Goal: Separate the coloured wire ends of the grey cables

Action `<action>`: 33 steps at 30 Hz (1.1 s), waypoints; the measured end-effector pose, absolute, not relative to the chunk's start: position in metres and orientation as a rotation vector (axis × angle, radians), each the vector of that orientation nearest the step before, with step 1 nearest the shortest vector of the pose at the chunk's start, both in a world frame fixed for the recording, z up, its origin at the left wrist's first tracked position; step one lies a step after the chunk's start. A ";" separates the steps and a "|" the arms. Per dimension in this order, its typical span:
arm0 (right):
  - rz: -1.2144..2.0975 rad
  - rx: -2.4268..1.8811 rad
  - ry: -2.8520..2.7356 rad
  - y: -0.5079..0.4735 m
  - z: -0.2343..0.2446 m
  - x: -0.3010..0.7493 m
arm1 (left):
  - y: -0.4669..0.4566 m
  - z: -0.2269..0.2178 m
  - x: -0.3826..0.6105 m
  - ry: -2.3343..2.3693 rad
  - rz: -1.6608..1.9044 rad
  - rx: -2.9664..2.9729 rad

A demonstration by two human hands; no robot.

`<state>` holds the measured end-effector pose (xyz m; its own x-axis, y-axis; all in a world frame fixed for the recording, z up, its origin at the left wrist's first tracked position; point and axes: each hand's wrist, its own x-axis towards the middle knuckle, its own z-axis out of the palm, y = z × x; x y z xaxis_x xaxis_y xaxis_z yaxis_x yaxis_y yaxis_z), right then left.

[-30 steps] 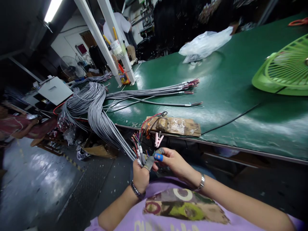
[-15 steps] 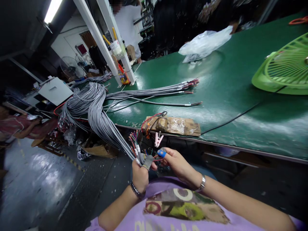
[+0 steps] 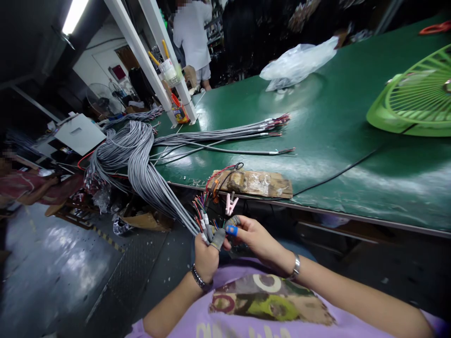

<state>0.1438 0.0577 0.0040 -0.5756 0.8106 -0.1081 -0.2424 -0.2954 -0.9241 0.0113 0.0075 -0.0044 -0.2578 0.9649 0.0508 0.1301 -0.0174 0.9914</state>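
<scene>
My left hand (image 3: pixel 207 253) is closed around the ends of a bundle of grey cables (image 3: pixel 172 202), its thumb in a grey finger cover. Coloured wires (image 3: pixel 200 203) fan out above that grip from white-banded cable ends. Close beside it, my right hand (image 3: pixel 252 234) pinches at the wire tips, with blue tape on the thumb and a grey cover on a finger. What lies between those fingertips is largely hidden, though they meet the thin coloured wires. A pink clothes peg (image 3: pixel 231 204) hangs at the bench edge just above my hands.
On the green bench (image 3: pixel 327 173) lie a wooden board (image 3: pixel 262 184), more grey cables (image 3: pixel 218 134), a plastic bag (image 3: pixel 299 63) and a green fan (image 3: pixel 412 101). White posts (image 3: pixel 169 61) rise at the back. One person (image 3: pixel 193 35) stands behind the bench, another (image 3: pixel 35 185) at far left.
My right hand has moved slightly left, nearer my left hand, and its fingers have closed in on the wire tips. The person behind the bench has shifted right.
</scene>
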 end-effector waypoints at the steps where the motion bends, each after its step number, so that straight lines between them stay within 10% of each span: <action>1: 1.941 -0.763 -1.238 0.058 0.003 0.143 | 0.007 -0.005 0.011 1.493 1.366 1.196; 33: 2.100 -0.501 -0.556 0.101 -0.007 0.134 | 0.028 0.012 0.028 1.303 1.399 1.088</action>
<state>0.1336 0.1013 -0.0069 -0.5307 0.8353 -0.1437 -0.6546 -0.5116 -0.5565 0.0282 0.0283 0.0117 -0.1999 0.9796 0.0211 -0.0488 -0.0315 0.9983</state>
